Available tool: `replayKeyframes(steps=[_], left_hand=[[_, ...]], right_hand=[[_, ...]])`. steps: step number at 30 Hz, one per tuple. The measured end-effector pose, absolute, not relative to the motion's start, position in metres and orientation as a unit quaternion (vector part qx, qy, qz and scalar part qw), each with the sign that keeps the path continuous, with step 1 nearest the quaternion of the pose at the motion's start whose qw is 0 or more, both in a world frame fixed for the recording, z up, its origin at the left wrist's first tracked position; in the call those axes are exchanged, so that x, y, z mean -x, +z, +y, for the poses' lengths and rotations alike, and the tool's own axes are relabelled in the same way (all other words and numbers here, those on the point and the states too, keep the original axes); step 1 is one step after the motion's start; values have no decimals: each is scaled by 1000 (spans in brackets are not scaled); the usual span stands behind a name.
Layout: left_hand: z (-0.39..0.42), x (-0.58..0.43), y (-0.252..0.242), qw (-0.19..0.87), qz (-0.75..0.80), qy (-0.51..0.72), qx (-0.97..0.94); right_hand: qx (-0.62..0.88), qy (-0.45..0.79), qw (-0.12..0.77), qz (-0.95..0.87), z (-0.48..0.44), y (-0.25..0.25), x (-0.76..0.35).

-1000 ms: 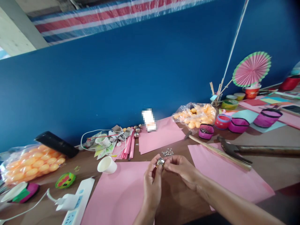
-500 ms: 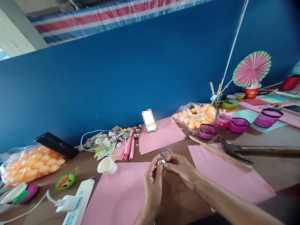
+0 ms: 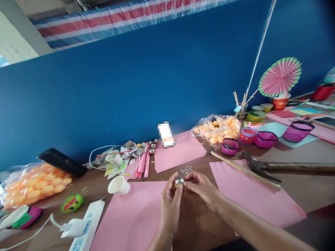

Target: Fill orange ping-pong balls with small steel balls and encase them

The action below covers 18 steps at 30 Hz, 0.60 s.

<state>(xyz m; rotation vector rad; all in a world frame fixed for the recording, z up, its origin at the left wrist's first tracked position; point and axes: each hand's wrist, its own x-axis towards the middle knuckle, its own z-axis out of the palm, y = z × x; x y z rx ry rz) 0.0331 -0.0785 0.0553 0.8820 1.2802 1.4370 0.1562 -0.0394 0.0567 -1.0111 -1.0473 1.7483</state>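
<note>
A small ball (image 3: 179, 181), studded with shiny silver pieces and showing some yellow-orange below, sits between the thumb and fingers of my left hand (image 3: 170, 202). The fingers of my right hand (image 3: 200, 186) are pinched together against the ball's right side; anything tiny between those fingertips is hidden. Just beyond my hands lies a loose cluster of small silver pieces that look like thumbtacks (image 3: 186, 170). Several similar silver-studded balls (image 3: 152, 150) rest at the back, near the blue panel.
Pink paper sheets (image 3: 131, 212) cover parts of the brown table. A paper cup (image 3: 119, 185) stands left of my hands, beside a power strip (image 3: 87, 223). To the right lie two hammers, a purple container (image 3: 229, 146) and a bag of orange balls (image 3: 220, 129).
The ball has turned slightly in my fingers, and more yellow-orange shows on its underside. Both hands stay in nearly the same place; the view has shifted a little.
</note>
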Motion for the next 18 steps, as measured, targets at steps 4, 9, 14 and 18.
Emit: replayKeyframes(steps=[4,9,14,18], left_hand=[[-77,-33,53,496,534,582,-359],[-77,-31,51,565,491,607,-268],[-77,-29,51,615,441,616,-221],[-75,-29,51,601,457,622,-206]], right_hand=[[404,680,430,-435,-42,55,-153],[398,667,430,-461,-42,52,-155],[397,674,416,-463,-42,52,-156],[390,655,407,-503,-43,50,-156]])
